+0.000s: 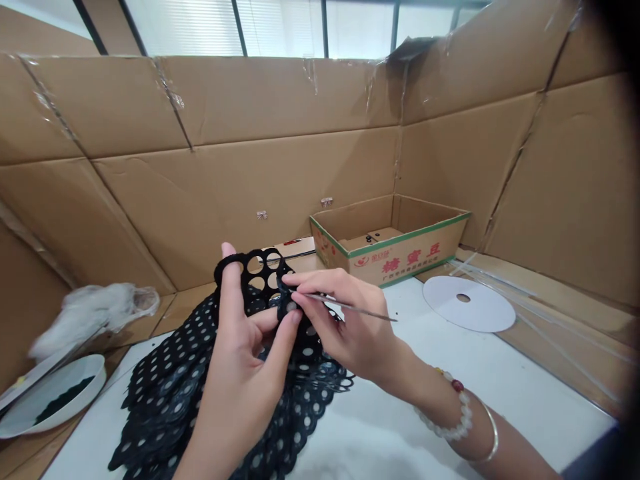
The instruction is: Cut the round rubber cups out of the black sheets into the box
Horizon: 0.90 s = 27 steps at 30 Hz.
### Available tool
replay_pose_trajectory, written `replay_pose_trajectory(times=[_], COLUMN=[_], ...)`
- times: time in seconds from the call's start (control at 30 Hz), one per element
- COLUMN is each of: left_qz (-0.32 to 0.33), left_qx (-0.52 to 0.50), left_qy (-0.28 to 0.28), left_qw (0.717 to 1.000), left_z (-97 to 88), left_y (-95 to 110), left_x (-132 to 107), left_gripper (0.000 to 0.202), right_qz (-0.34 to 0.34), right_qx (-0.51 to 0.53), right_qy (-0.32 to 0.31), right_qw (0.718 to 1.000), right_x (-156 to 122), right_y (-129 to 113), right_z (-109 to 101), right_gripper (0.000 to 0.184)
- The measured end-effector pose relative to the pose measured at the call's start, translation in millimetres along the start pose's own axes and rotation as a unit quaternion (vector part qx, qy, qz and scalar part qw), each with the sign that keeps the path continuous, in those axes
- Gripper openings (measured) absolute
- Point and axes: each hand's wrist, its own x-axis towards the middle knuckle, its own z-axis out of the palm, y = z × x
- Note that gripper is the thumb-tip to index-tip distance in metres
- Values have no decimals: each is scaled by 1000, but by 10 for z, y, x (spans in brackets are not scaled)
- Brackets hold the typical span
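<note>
Left hand (245,360): grip narrow, thumb and fingers pinched on an edge of the black perforated material (193,340), which is raised here, the remainder heaped below on the bench (395,417). Should the pinch slacken, that edge would probably sag out of position. Right hand (350,320): grip closed around a thin metal tool (367,312), its tip at the material beside the left thumb. A slip could snag a hole or prick the thumb; the close spacing would be the cause.

Surface and room: far left, a white bowl (77,368) with dark contents, near a clear plastic bag (110,310) of white matter. The bench top is white. Further right, an open cardboard box (410,260) holds small dark items; beyond it lies a white disc (445,313) with a central hole. Cardboard panels (280,167) enclose the station; windows (280,27) show above.
</note>
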Motion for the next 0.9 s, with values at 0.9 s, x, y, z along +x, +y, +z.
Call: replay_pose_trajectory(times=[0.9], left_qz=[-58], left_qx=[3], left_qy=[-142], left_qw=[988], left_z=[-458], left_y=[-184], left_x=[211], left_gripper=[104], right_qz=[279], right_qx=[-22], right_qy=[134], right_qw=[951], right_x=[134], right_y=[862], right_z=[-534], right_gripper=[24])
